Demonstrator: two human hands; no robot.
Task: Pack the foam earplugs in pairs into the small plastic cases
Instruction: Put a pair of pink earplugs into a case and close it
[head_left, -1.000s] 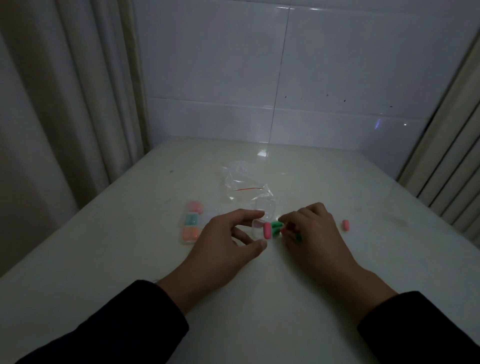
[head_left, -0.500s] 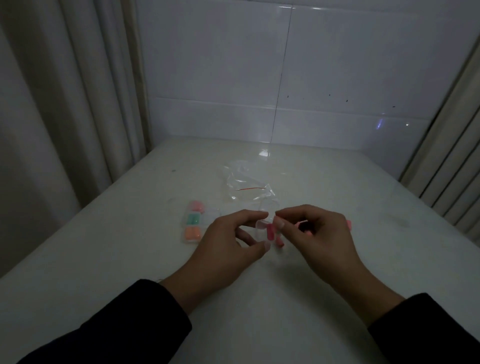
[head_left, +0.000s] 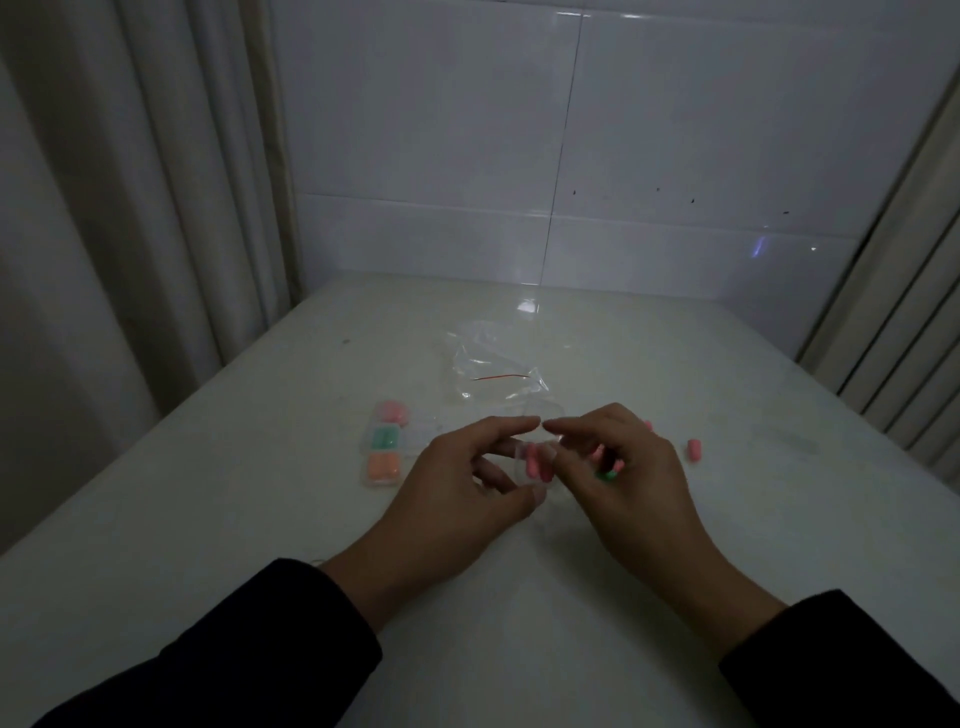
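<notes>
My left hand (head_left: 467, 483) pinches a small clear plastic case (head_left: 524, 470) between thumb and forefinger, a little above the table, with pink earplugs (head_left: 535, 461) inside it. My right hand (head_left: 623, 478) touches the same case from the right with thumb and forefinger. Under the right hand's fingers lie a green earplug (head_left: 607, 474) and a pink one (head_left: 597, 452). Another pink earplug (head_left: 694, 450) lies loose to the right. Three filled cases sit in a column at the left: pink (head_left: 392, 411), green (head_left: 385, 437), orange (head_left: 383, 467).
A crumpled clear plastic bag (head_left: 493, 371) with a red strip lies behind the hands on the white table (head_left: 260, 519). Curtains hang at the left, a tiled wall stands behind, and slatted panels border the right.
The right hand left the loose earplugs on the table and came up to the case held by the left hand; a second pink plug now shows in the case.
</notes>
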